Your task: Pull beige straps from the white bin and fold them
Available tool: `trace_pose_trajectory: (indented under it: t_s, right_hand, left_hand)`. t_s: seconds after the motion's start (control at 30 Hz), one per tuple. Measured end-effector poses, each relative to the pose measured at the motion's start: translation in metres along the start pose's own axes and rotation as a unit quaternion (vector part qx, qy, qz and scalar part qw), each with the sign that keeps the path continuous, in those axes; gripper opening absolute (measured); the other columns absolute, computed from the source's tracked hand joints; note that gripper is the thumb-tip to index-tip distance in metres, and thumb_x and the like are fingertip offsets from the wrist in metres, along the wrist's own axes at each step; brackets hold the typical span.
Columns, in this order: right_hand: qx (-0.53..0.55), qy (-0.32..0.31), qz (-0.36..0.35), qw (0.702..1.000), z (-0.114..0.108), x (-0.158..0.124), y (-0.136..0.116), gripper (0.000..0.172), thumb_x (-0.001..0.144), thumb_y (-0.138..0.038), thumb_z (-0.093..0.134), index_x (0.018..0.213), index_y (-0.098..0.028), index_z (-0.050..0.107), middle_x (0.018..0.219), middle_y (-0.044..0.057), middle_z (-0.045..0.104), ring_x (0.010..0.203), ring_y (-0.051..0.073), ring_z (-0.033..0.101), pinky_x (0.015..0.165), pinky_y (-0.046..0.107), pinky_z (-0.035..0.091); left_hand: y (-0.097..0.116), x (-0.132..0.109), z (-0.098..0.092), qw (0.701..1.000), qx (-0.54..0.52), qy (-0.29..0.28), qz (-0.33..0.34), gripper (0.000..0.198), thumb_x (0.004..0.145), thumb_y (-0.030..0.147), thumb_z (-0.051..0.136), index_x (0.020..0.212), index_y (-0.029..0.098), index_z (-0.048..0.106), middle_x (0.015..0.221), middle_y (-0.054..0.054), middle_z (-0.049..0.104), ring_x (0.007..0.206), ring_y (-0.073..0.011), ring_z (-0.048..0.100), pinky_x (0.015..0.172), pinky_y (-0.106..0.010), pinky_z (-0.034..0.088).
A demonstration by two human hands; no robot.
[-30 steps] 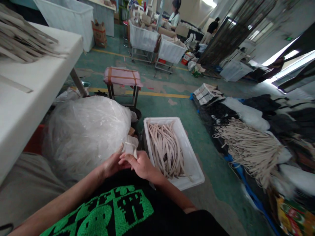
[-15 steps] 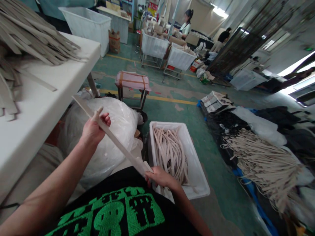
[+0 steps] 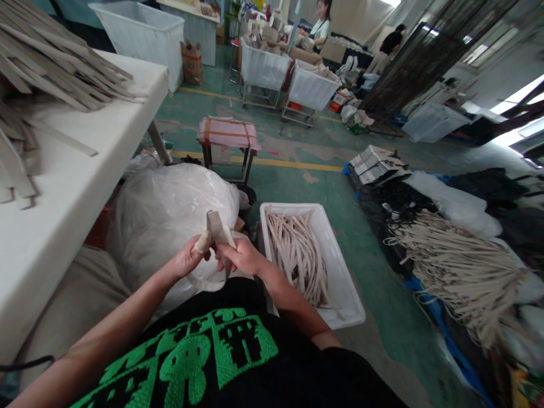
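Note:
A beige fabric strip is bent into a loop between my hands, its ends together at the top and the loop hanging toward my shirt. My left hand pinches one end, with a pale covering on a finger. My right hand is closed on the strip's other part, close beside the left. To the right of my hands, a white bin holds a heap of similar strips. More flat strips lie piled on the white table at the left.
A large clear plastic bag bulges behind my hands. Beyond it stands a pink-topped stool. At right, a big bundle of strips lies on dark sheeting. White carts and two people are farther back.
My left hand has moved right and down, and my right hand up and left, so they now meet. The strip, stretched straight before, is now folded into a loop.

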State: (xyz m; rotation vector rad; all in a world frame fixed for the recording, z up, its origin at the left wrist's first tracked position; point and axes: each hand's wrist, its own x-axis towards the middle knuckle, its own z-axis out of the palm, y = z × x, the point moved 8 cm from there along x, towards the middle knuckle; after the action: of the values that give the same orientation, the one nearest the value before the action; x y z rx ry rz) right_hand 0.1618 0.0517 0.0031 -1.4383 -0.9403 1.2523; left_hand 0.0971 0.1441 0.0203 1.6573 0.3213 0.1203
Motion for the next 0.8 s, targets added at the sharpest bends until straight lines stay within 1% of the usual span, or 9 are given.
trace_pose_trajectory:
  t_s: [0.1, 0.2, 0.33, 0.4, 0.47, 0.57, 0.63, 0.73, 0.8]
  right_hand:
    - [-0.032, -0.008, -0.001, 0.999, 0.001, 0.008, -0.001, 0.058, 0.104, -0.068, 0.051, 0.086, -0.015, 0.069, 0.069, 0.002, 0.071, 0.053, 0.009, 0.06, 0.048, 0.017, 0.046]
    - [-0.049, -0.007, 0.014, 0.999, 0.001, 0.01, 0.003, 0.057, 0.104, -0.066, 0.052, 0.088, -0.015, 0.071, 0.066, 0.001, 0.07, 0.049, 0.008, 0.058, 0.047, 0.018, 0.046]
    - [-0.049, -0.038, 0.038, 0.997, 0.007, 0.009, 0.008, 0.053, 0.105, -0.06, 0.054, 0.09, -0.014, 0.073, 0.068, 0.002, 0.071, 0.052, 0.01, 0.061, 0.049, 0.019, 0.048]
    - [-0.055, -0.053, 0.031, 0.997, 0.009, 0.006, 0.007, 0.051, 0.106, -0.058, 0.054, 0.09, -0.014, 0.075, 0.072, 0.004, 0.073, 0.057, 0.012, 0.064, 0.05, 0.02, 0.048]
    - [-0.069, -0.051, 0.014, 0.996, 0.006, 0.0, 0.006, 0.045, 0.105, -0.054, 0.056, 0.094, -0.015, 0.075, 0.078, 0.004, 0.075, 0.062, 0.012, 0.065, 0.052, 0.02, 0.049]
    - [-0.089, -0.019, 0.014, 0.996, -0.011, -0.015, 0.011, 0.04, 0.102, -0.054, 0.062, 0.097, -0.017, 0.075, 0.082, 0.003, 0.075, 0.067, 0.013, 0.066, 0.054, 0.02, 0.048]
    - [-0.071, 0.033, 0.018, 0.997, -0.03, -0.024, 0.015, 0.046, 0.1, -0.06, 0.06, 0.097, -0.017, 0.075, 0.081, 0.003, 0.074, 0.069, 0.014, 0.066, 0.052, 0.02, 0.048]
    - [-0.016, 0.14, -0.029, 0.99, -0.06, -0.033, 0.004, 0.056, 0.097, -0.068, 0.06, 0.111, -0.015, 0.074, 0.075, 0.001, 0.07, 0.061, 0.012, 0.06, 0.05, 0.02, 0.047]
    - [0.002, 0.156, -0.064, 0.986, -0.065, -0.029, -0.012, 0.06, 0.09, -0.066, 0.071, 0.123, -0.015, 0.072, 0.07, -0.003, 0.066, 0.057, 0.01, 0.057, 0.051, 0.02, 0.046]
  left_hand:
    - [0.002, 0.0, 0.012, 0.997, 0.033, -0.073, 0.011, 0.086, 0.085, 0.096, 0.035, 0.058, 0.019, 0.062, 0.057, -0.006, 0.065, 0.056, -0.0165, 0.054, 0.058, -0.029, 0.046]
    - [0.005, 0.001, 0.022, 0.994, -0.015, -0.105, -0.005, 0.081, 0.086, 0.093, 0.044, 0.056, 0.02, 0.065, 0.058, -0.007, 0.066, 0.058, -0.0184, 0.06, 0.064, -0.029, 0.05]
    - [0.005, -0.003, 0.028, 0.989, -0.114, -0.081, -0.053, 0.045, 0.09, 0.063, 0.072, 0.081, 0.019, 0.079, 0.059, -0.005, 0.066, 0.054, -0.0186, 0.059, 0.057, -0.027, 0.048]
    - [-0.001, -0.006, 0.029, 0.982, -0.151, -0.067, -0.088, 0.024, 0.089, 0.044, 0.078, 0.093, 0.02, 0.082, 0.059, -0.004, 0.067, 0.053, -0.0187, 0.059, 0.056, -0.026, 0.047]
    - [-0.006, -0.009, 0.026, 0.978, -0.169, -0.044, -0.11, 0.011, 0.089, 0.03, 0.08, 0.092, 0.02, 0.082, 0.058, -0.003, 0.067, 0.054, -0.0192, 0.059, 0.056, -0.026, 0.048]
    - [-0.012, -0.01, 0.011, 0.975, -0.187, 0.025, -0.117, 0.007, 0.089, 0.022, 0.079, 0.082, 0.02, 0.082, 0.065, -0.005, 0.071, 0.066, -0.0223, 0.066, 0.064, -0.026, 0.053]
    - [-0.013, -0.012, 0.004, 0.972, -0.194, 0.045, -0.123, 0.013, 0.09, 0.022, 0.077, 0.078, 0.019, 0.081, 0.073, -0.008, 0.074, 0.076, -0.025, 0.07, 0.069, -0.028, 0.056]
    - [-0.007, -0.014, 0.009, 0.976, -0.177, -0.031, -0.123, 0.025, 0.093, 0.034, 0.076, 0.076, 0.016, 0.082, 0.074, -0.012, 0.075, 0.071, -0.0245, 0.069, 0.068, -0.029, 0.055]
    - [-0.002, -0.016, 0.02, 0.977, -0.151, -0.102, -0.113, 0.033, 0.092, 0.045, 0.075, 0.08, 0.016, 0.083, 0.071, -0.011, 0.074, 0.066, -0.0226, 0.065, 0.064, -0.028, 0.053]
